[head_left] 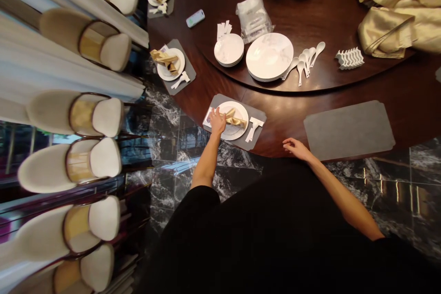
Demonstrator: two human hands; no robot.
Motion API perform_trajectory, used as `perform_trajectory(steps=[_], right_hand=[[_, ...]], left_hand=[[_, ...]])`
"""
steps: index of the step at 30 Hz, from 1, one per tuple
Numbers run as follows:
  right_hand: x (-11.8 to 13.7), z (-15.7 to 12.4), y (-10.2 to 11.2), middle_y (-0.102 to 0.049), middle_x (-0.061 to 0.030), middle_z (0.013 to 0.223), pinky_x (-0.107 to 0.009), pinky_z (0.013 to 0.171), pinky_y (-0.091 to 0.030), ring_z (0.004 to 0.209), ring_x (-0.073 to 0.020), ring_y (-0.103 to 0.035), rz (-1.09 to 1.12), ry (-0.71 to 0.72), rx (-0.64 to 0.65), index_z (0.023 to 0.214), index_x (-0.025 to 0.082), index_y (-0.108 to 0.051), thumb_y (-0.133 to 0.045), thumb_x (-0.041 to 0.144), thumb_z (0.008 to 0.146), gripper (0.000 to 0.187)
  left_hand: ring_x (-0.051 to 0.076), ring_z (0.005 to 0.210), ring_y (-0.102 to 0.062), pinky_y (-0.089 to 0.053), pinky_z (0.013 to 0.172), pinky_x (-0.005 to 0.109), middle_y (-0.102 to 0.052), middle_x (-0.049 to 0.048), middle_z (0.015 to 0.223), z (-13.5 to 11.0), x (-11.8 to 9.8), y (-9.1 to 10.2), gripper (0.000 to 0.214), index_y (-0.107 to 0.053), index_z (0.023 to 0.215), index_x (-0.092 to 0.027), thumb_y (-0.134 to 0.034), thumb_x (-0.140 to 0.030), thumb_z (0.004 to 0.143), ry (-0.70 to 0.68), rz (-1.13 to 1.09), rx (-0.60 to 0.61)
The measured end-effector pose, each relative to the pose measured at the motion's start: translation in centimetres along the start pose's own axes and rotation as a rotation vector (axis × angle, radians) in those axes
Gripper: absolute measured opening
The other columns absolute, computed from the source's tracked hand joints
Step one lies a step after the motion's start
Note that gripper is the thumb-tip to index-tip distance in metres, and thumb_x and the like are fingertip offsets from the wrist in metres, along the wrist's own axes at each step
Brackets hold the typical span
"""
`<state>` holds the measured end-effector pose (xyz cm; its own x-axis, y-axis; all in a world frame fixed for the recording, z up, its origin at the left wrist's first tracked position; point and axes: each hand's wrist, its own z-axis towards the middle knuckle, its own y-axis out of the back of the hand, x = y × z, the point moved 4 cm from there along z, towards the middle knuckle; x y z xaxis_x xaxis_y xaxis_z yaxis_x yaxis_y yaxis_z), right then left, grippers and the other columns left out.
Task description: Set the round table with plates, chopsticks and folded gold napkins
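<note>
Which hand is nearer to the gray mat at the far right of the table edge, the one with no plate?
Right. The right hand is just beside the gray mat, at its left end. The left hand is farther away, on a plate on another mat.

left hand (217,120): under it, glossy white ceramic plate (238,133) | satin gold cloth napkin (237,119) | right hand (296,148): beside it, polished dark wood table (272,142) | matt grey mat (348,131)

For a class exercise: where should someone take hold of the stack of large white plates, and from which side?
Grip the plate stack at its rim, hands on opposite sides, coming from the turntable's near side. It is round with no handle, so the rim is the hold.
</note>
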<state>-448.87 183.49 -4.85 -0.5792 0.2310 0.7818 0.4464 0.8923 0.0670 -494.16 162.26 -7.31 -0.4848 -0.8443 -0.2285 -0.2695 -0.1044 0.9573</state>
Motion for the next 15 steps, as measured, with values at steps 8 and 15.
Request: perform_trajectory(steps=[8,15], right_hand=[[-1.3,0.3,1.5,-0.082,-0.0061,0.099,-0.025,0.072,-0.063,0.089,-0.0191,-0.081,0.055,-0.063,-0.045,0.111,0.022,-0.075,-0.082,0.031,0.096,0.019],[-3.8,3.1,5.0,-0.084,-0.0110,0.110,-0.023,0.070,-0.064,0.086,-0.0166,-0.081,0.389,-0.207,-0.274,0.109,0.020,-0.073,-0.070,0.026,0.104,0.008]], left_hand=[[0.030,0.157,-0.055,-0.042,0.133,0.046,-0.055,0.0313,0.163,-5.3,1.7,-3.0,0.053,-0.047,0.163,-0.006,-0.023,-0.020,0.118,0.474,-0.192,-0.253],[0.029,0.142,-0.063,-0.048,0.125,0.042,-0.064,0.0243,0.144,-11.4,-1.0,-7.4,0.038,-0.059,0.140,-0.013,-0.036,-0.013,0.110,0.568,-0.373,-0.183]])
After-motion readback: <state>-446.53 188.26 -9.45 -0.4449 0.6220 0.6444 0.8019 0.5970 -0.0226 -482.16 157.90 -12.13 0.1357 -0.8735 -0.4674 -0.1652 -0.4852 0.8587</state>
